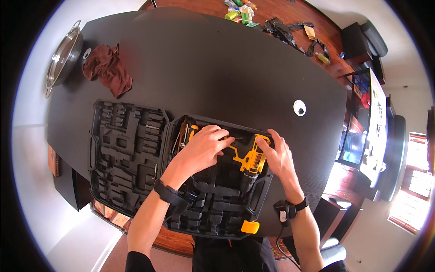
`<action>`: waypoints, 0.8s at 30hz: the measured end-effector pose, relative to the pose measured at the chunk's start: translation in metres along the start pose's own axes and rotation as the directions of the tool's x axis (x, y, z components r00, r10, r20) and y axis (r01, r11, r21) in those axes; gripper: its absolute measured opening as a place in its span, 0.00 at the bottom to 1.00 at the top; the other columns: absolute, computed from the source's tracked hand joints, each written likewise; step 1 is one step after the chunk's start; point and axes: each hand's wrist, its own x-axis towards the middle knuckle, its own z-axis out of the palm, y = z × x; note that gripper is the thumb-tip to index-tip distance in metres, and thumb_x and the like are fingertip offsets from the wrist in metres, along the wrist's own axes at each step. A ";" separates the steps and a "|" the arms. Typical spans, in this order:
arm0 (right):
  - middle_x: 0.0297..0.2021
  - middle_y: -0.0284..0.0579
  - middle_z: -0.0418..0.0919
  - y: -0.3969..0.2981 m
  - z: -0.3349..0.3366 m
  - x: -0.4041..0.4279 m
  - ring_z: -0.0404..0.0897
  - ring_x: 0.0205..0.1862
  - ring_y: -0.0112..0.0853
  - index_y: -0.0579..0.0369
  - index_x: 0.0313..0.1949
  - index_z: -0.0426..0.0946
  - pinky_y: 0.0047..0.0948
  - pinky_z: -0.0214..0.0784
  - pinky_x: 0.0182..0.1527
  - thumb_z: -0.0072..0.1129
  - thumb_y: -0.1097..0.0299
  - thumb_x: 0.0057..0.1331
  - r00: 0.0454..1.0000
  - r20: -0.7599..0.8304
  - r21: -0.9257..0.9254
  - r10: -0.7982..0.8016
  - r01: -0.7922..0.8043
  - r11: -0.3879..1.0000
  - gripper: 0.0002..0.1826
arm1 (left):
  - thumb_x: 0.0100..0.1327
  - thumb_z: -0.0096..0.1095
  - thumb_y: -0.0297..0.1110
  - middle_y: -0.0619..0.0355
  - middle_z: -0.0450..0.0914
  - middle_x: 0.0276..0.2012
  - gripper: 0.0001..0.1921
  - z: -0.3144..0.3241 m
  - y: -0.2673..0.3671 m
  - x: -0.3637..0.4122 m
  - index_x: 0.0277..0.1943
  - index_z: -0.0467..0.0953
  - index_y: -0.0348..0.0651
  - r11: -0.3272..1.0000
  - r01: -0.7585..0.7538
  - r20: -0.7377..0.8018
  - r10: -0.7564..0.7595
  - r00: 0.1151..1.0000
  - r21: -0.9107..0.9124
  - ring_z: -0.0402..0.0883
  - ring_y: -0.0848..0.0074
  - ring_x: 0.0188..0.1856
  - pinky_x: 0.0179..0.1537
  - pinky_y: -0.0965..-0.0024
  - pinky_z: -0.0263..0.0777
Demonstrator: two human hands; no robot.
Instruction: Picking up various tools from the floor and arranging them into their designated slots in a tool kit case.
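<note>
A yellow and black cordless drill (255,158) lies in the right half of an open black moulded tool case (217,183), its dark chuck towards me. My right hand (279,157) is at the drill's rear end, thumb against the yellow housing and fingers at the case's far right rim. Over the case, my left hand (205,148) curls its fingers at the end of the drill's handle; what lies under them is hidden. Beside the left hand, an orange and black tool handle (193,131) and metal tools sit in a compartment.
The case's left half (127,153) has moulded slots with a few small metal pieces. A yellow latch (250,226) is at the near edge. On the dark table (217,74) are a brown cloth (108,69), a metal pan (64,56) and a googly eye (299,108). Litter covers the floor beyond.
</note>
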 end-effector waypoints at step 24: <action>0.78 0.50 0.46 0.001 -0.007 -0.075 0.58 0.74 0.47 0.50 0.74 0.56 0.59 0.50 0.71 0.81 0.59 0.44 0.892 0.255 -0.490 -0.372 0.451 0.746 0.59 | 0.55 0.51 0.09 0.47 0.81 0.48 0.22 -0.032 0.029 -0.128 0.51 0.80 0.35 0.906 0.337 -0.509 -0.422 0.750 -0.255 0.81 0.54 0.48 0.49 0.62 0.76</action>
